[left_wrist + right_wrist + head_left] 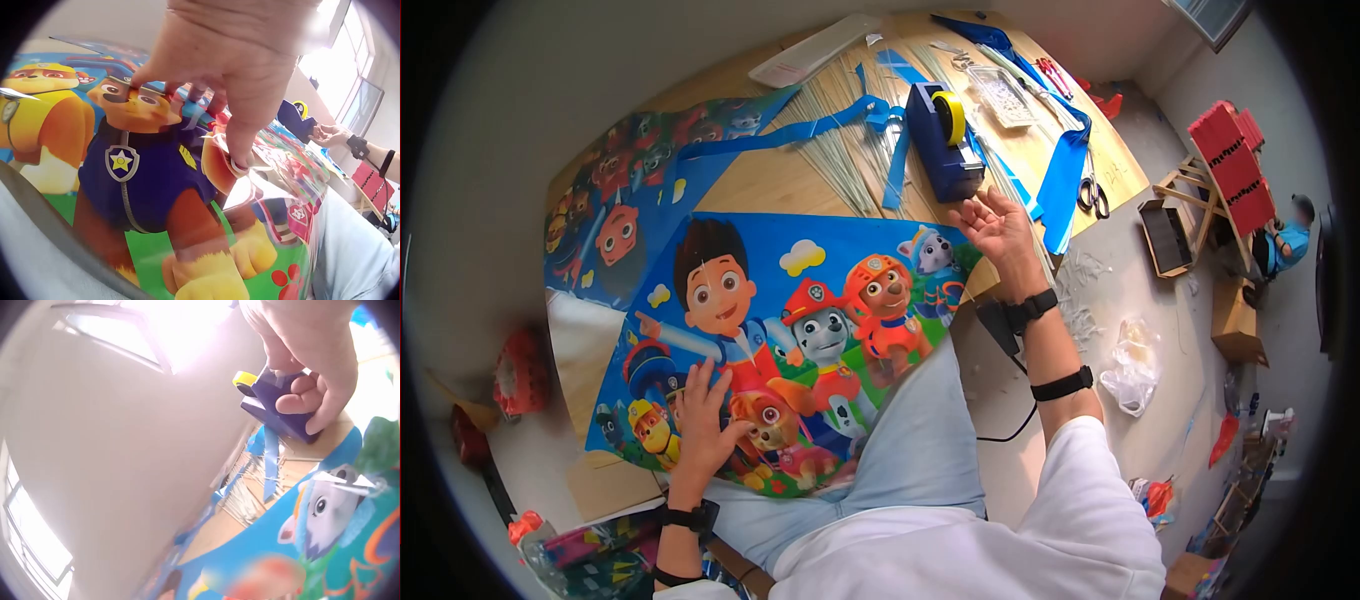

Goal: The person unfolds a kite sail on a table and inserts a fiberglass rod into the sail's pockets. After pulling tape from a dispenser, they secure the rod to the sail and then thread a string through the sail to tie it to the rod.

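Observation:
A glossy blue sheet printed with cartoon puppies and a boy (772, 285) lies over the table's near edge and the person's lap. On its lower part rests the left hand (703, 418), fingers spread; in the left wrist view its thumb (240, 147) presses on the print. The right hand (1003, 232) is palm up at the near end of a dark blue tape dispenser (927, 125), its fingers loosely bent. A yellow-cored roll of tape (949, 118) sits in the dispenser. In the right wrist view the fingers (300, 400) overlap the dispenser's end.
A second printed sheet (615, 190) covers the table's left side. Thin sticks (840, 150), blue ribbon strips (1065, 180), a clear tray (1002, 97) and scissors (1092, 198) lie around the dispenser. On the floor at right are a plastic bag (1133, 365) and a black box (1166, 238).

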{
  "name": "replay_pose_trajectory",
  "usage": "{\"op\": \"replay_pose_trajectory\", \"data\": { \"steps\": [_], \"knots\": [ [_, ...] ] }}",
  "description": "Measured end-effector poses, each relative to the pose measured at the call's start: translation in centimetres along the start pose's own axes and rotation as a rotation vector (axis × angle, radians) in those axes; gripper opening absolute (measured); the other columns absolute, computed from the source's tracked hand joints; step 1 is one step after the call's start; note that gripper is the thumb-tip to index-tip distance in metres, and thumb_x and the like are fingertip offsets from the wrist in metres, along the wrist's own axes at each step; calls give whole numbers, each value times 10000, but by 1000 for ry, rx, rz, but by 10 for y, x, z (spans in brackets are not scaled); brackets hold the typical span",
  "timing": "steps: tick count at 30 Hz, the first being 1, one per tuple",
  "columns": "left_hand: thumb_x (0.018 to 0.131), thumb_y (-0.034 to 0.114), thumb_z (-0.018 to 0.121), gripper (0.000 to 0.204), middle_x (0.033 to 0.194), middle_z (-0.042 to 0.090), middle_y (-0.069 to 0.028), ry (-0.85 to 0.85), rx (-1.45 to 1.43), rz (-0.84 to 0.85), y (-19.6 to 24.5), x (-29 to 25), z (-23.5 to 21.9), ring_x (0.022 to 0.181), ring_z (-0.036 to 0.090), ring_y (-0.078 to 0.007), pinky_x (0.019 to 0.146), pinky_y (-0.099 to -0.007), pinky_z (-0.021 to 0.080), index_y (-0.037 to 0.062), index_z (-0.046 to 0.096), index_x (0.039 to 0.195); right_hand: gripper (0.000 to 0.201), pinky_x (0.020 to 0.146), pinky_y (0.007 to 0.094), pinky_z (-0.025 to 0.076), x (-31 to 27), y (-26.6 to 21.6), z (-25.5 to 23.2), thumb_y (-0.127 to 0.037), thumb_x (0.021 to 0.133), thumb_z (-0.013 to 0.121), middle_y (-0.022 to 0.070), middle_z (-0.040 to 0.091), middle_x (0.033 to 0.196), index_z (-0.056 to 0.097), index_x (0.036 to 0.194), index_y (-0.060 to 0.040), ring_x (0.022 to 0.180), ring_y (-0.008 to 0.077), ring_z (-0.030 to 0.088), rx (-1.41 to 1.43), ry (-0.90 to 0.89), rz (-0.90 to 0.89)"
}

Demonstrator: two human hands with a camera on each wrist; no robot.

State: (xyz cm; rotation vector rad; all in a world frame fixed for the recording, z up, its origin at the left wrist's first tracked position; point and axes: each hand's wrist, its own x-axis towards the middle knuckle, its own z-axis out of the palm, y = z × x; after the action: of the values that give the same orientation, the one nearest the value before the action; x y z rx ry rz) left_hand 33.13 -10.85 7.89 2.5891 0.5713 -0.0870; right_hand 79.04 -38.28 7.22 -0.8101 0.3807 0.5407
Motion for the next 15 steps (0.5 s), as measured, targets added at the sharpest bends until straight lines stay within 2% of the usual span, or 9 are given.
{"op": "replay_pose_trajectory", "data": {
  "steps": [3, 5, 7, 8, 10, 11, 12, 15],
  "knots": [
    [724, 269, 827, 787, 1594, 359, -157, 83, -79, 32, -3, 3, -7, 1484, 293, -385, 1190, -554, 233, 105, 523, 1431, 182, 925, 550, 566, -1, -2, 2, -145, 924, 707, 148, 606, 948, 587, 986, -23, 904, 293, 681, 39, 13, -13],
    [729, 171, 805, 721, 1574, 395, -162, 106, -106, 46, -9, 16, -24, 1468, 335, -379, 1179, -490, 291, 74, 548, 1396, 193, 925, 553, 565, -9, -4, 13, -137, 910, 725, 152, 605, 950, 586, 973, -20, 907, 295, 680, 5, -1, -20],
    [732, 100, 781, 657, 1529, 456, -169, 155, -116, 71, -14, 38, -41, 1429, 403, -369, 1156, -443, 348, 46, 576, 1354, 201, 913, 551, 571, 3, -2, 12, -112, 880, 753, 144, 625, 923, 588, 953, -25, 860, 291, 694, -16, 22, 36],
    [733, 77, 768, 624, 1494, 499, -173, 192, -100, 80, -23, 52, -51, 1398, 450, -361, 1138, -427, 376, 33, 591, 1330, 191, 905, 547, 579, 14, -2, 6, -90, 869, 760, 129, 649, 855, 593, 947, -38, 799, 284, 704, -28, -24, 38],
    [749, 74, 760, 580, 1428, 560, -170, 250, -133, 45, -46, 85, -63, 1319, 537, -334, 1079, -412, 435, 19, 602, 1303, 140, 911, 532, 587, 24, -2, 4, -62, 877, 746, 95, 655, 752, 608, 890, -50, 759, 253, 708, -50, -48, 9],
    [784, 122, 754, 502, 1342, 605, -202, 263, -232, -64, -42, 104, -73, 1272, 547, -382, 1077, -416, 431, -3, 622, 1251, 125, 914, 512, 590, 25, -2, 3, -47, 881, 743, 85, 655, 745, 618, 867, -50, 755, 236, 699, -39, -74, 23],
    [814, 118, 733, 456, 1316, 624, -197, 235, -255, -86, -47, 121, -83, 1218, 597, -361, 1034, -414, 466, -14, 630, 1238, 123, 909, 489, 595, 31, -3, 0, -50, 885, 745, 93, 657, 754, 623, 871, -47, 746, 222, 683, -16, -56, 47],
    [846, 118, 715, 419, 1246, 661, -200, 313, -345, -197, -75, 175, -84, 1124, 655, -328, 955, -402, 508, -22, 633, 1233, 113, 920, 437, 593, 26, 0, -1, -31, 903, 728, 95, 655, 799, 617, 902, -7, 712, 187, 650, 36, -50, 64]
  ]
}}
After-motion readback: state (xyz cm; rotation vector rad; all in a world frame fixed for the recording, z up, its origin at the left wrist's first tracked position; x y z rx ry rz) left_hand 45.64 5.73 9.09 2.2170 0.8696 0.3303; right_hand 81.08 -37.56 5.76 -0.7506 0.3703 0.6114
